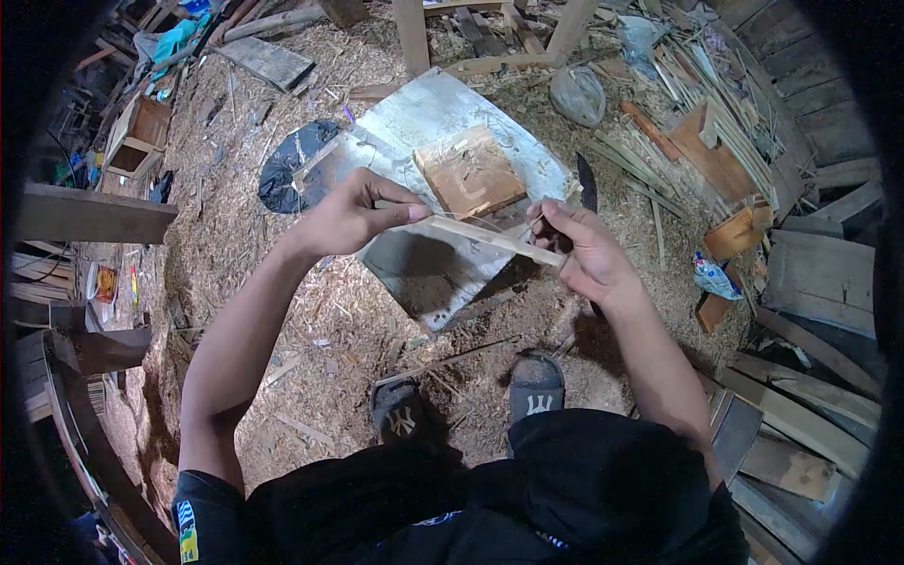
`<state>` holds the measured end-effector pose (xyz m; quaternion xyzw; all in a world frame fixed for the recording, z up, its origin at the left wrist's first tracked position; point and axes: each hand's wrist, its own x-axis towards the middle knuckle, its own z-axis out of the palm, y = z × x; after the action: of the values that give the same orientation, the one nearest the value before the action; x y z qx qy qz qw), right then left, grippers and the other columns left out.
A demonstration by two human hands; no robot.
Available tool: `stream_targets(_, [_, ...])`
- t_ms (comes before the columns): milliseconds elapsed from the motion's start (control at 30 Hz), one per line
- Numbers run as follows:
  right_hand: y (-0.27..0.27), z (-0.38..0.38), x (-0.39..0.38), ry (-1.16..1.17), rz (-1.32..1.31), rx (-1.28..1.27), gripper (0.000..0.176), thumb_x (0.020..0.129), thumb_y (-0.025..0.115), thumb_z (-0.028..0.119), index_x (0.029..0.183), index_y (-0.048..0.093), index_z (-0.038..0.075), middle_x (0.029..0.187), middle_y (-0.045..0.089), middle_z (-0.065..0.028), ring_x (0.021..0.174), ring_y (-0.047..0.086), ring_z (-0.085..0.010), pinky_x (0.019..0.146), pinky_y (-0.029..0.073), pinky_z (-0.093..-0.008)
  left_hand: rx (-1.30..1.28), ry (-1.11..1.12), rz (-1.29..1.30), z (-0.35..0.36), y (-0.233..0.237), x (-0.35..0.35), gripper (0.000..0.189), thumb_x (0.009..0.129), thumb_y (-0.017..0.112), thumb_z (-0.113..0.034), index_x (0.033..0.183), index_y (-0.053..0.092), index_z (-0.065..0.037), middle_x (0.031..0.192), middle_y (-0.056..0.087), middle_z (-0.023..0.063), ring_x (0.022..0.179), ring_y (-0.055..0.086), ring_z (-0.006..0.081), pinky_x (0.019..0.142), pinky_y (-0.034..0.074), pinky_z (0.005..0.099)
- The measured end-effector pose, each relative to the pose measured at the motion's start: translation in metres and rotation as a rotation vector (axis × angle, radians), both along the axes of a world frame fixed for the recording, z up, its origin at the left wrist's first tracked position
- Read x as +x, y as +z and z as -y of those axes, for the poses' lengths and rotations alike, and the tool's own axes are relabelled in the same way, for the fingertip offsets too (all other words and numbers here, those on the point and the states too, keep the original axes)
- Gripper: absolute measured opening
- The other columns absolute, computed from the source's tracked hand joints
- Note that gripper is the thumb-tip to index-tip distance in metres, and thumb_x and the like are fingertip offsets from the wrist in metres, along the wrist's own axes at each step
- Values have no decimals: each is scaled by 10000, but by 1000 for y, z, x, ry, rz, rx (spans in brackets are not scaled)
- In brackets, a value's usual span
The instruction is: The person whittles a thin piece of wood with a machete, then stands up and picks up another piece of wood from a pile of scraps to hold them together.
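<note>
A thin pale wooden strip (490, 235) is held above a white board (414, 118). My left hand (363, 215) pinches the strip's left end between thumb and fingers. At the other end, my right hand (584, 247) has its fingers curled round the strip. A fine light fibre or thread arcs near the strip; where it ends I cannot make out. Just beyond the hands, a square wooden block (471, 174) with a pale curved mark lies on the board. The dark blade of a knife (587, 179) shows beyond my right hand.
Wood shavings cover the ground. A black plastic bag (292, 169) lies left of the board, a clear bag (577, 96) beyond it. Wooden legs (411, 38) stand at the top. Planks (800, 414) are piled at right; a beam (94, 214) juts in at left. Two sandalled feet are below.
</note>
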<state>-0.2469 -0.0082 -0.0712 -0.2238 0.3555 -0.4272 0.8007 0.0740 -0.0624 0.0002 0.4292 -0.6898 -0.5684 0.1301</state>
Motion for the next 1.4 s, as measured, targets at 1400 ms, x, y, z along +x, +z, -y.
stream_targets(1400, [18, 2, 12, -277, -545, -687, 142, 977, 608, -17, 973, 741, -66, 941, 717, -137, 728, 666, -153, 629, 542, -288, -51, 200, -111, -19, -5, -23, 308, 1003, 660, -254, 1118, 749, 18, 644, 512, -45, 568, 405, 51, 506, 309, 248])
